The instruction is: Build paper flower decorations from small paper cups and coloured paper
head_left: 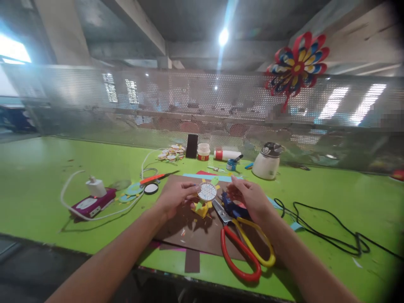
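My left hand (178, 195) pinches the edge of a small paper turtle (207, 191). The turtle has a round white patterned shell, a green head pointing away from me and yellow legs. To its right, my right hand (249, 195) is apart from it, fingers loosely curled and thumb held away, with nothing visible in them. Yellow paper scraps (201, 209) lie under the turtle on a brown board (172, 227). Scissors (235, 235) with one red and one yellow handle rest on the board. A dark blue roll-like object (232, 206), partly covered by my right hand, sits beside the blades.
At left are a purple power box (94, 204) with a white charger, green paper discs (132, 191) and an orange cutter knife (153, 179). Behind stand a phone (192, 146), a white jar (203, 152) and a pale jug (267, 162). A black cord (328, 229) snakes at right.
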Motion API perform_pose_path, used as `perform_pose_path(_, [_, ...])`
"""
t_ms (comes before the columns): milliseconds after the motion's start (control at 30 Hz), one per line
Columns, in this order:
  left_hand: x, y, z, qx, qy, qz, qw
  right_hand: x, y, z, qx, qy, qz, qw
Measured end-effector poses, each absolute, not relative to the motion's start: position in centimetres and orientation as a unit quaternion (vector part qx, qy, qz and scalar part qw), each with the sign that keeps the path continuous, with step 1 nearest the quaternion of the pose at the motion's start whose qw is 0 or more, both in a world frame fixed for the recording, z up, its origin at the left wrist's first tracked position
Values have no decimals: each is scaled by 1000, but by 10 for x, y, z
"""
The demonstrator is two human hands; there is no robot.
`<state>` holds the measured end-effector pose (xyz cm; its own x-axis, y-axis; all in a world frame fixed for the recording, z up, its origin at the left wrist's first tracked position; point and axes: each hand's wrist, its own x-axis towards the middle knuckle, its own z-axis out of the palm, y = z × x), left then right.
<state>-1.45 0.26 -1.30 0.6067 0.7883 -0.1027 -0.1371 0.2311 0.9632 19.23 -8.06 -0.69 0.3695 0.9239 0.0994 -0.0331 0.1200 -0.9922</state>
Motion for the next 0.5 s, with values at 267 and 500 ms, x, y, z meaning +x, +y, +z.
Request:
perform_pose_path(267, [-28,33,-11,484,347,400,696,190,-81,-7,-552,-459,352,600])
perform_pose_path(500, [-45,87,9,464,452,421,635,185,-82,-7,-560,-517,325,560])
